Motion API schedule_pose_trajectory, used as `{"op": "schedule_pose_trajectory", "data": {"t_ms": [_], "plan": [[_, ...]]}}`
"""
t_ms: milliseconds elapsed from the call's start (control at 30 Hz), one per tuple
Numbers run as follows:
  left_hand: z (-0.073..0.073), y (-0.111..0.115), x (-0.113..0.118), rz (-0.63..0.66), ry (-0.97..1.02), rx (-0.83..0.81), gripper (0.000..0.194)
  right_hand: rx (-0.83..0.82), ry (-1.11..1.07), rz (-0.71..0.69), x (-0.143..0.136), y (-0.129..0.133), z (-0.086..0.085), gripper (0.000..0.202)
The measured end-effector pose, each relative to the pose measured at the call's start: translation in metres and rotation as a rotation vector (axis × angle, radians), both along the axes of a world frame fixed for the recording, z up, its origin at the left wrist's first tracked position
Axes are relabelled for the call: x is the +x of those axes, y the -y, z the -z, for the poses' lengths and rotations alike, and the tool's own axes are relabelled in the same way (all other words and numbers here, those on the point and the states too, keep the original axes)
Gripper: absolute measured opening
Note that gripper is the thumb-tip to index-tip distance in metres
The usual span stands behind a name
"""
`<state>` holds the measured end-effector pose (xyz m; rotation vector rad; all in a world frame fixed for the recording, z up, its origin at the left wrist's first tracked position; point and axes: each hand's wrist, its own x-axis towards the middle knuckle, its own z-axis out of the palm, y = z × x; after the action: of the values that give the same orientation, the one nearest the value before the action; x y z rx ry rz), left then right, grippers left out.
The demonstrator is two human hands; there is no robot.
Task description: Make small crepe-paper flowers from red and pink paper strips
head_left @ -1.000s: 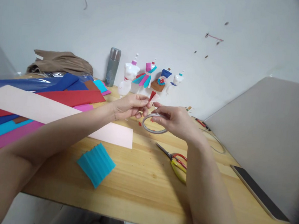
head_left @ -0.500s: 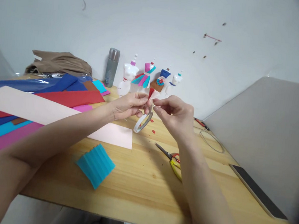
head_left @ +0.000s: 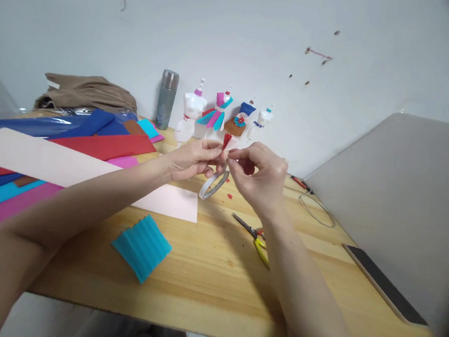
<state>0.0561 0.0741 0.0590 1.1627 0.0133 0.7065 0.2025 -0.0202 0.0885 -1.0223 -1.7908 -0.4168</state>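
Observation:
My left hand [head_left: 196, 159] pinches the base of a small gathered piece of red and pale pink crepe paper [head_left: 227, 140], which fans out upward between my hands. My right hand [head_left: 260, 174] is closed at the same spot, thumb and forefinger together by the base of the paper; what lies between those fingertips is too small to make out clearly. A roll of white tape [head_left: 214, 185] hangs just below my fingers, its strip leading up toward them. Scissors [head_left: 255, 239] with yellow and red handles lie below my right wrist. A pleated turquoise paper piece [head_left: 143, 247] rests near the table's front.
Behind my hands stand several small white dress forms [head_left: 194, 105], some dressed in coloured paper. A flask [head_left: 166, 99] is beside them. Coloured paper sheets [head_left: 103, 146] and brown cloth [head_left: 89, 93] cover the left. A phone [head_left: 386, 285] and a cable [head_left: 318, 209] lie right.
My right fingertips have moved slightly left, closer against the base of the paper piece. The whole view has shifted a little; the left hand keeps its grip.

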Motion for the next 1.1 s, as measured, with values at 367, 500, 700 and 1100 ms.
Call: {"op": "schedule_pose_trajectory", "data": {"t_ms": [367, 500, 700, 1100], "plan": [[0.002, 0.003, 0.002, -0.010, -0.013, -0.007, 0.037, -0.207, -0.066, 0.028, -0.003, -0.001, 0.002, 0.012], [0.002, 0.004, 0.001, 0.036, 0.001, -0.013, 0.036, -0.224, -0.094, 0.008, -0.002, -0.001, 0.001, 0.012], [0.000, 0.006, 0.001, 0.057, 0.036, -0.015, 0.036, -0.033, 0.014, -0.029, 0.004, 0.000, -0.004, 0.009], [0.004, 0.008, 0.006, 0.029, 0.018, -0.021, 0.034, 0.091, 0.195, 0.094, 0.006, -0.001, 0.003, 0.016]]}}
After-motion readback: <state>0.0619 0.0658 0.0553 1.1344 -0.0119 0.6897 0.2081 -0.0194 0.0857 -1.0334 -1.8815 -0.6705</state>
